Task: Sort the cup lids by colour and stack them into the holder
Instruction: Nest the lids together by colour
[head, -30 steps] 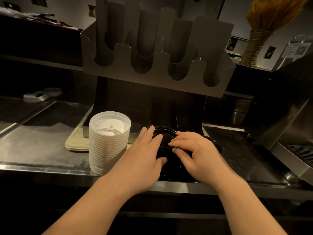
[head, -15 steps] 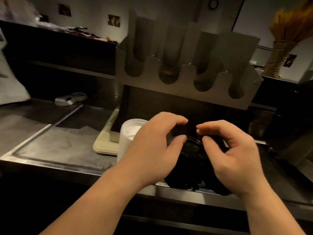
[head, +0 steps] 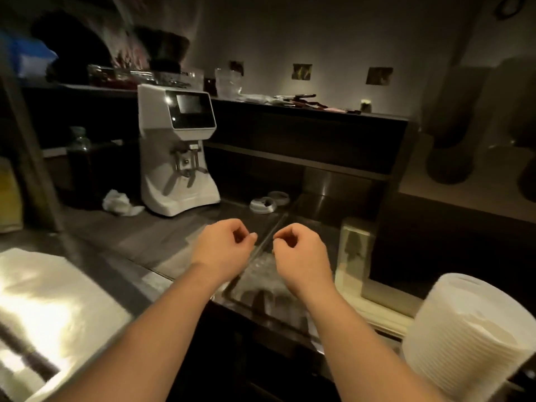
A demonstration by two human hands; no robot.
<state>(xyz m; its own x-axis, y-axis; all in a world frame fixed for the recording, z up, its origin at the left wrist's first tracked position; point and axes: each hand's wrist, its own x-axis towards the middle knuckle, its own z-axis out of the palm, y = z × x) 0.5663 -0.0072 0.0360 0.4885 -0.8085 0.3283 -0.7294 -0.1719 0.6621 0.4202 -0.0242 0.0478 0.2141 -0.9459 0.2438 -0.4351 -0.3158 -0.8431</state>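
Steel counter (head: pixel 150 242), white grinder (head: pixel 177 152) (dim room) — two lids (head: pixel 262 205) just beside it

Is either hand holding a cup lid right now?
No: the left hand and right hand hover with fingers curled round nothing; the stack of white lids stands apart at lower right.

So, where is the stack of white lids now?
In the head view the stack of white lids stands at the bottom right, just in front of the beige tray and right of the right hand.
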